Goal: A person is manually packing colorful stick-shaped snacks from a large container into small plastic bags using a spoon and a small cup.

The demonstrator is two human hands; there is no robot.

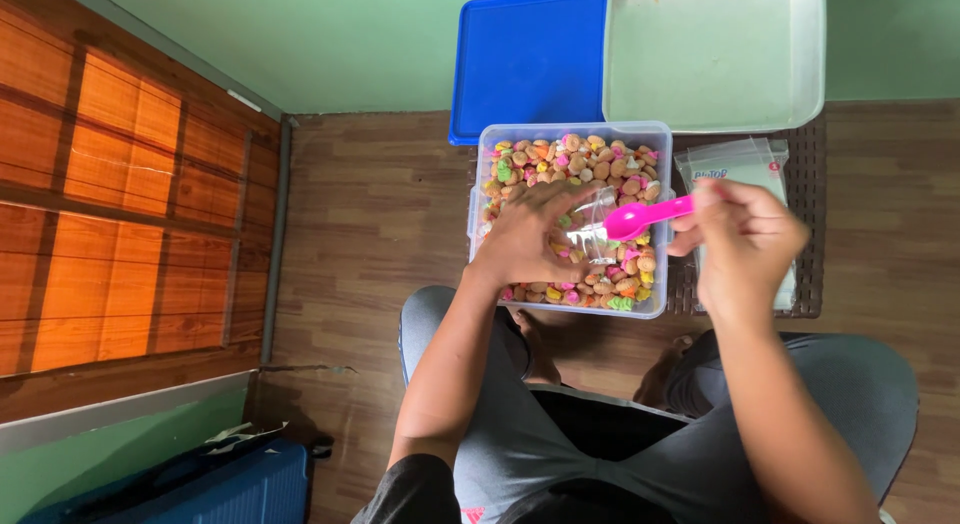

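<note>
Grey-trousered knees [600, 454] nearest, crossed on the wooden floor [370, 244]. Just beyond, a clear tub [572, 134] heaped with small colourful iced biscuits [600, 164]. Left hand [530, 239] over the tub, fingers curled round a small clear bag [592, 224], apparently to keep its mouth up and open. Right hand [745, 239] pinching the handle of a pink spoon [640, 220], bowl level at the bag's mouth (contents of the bowl unclear). Stack of flat clear bags [735, 164] beside the tub on a dark mat [810, 184]; blue lid [530, 64] and empty clear container [715, 54] behind.
</note>
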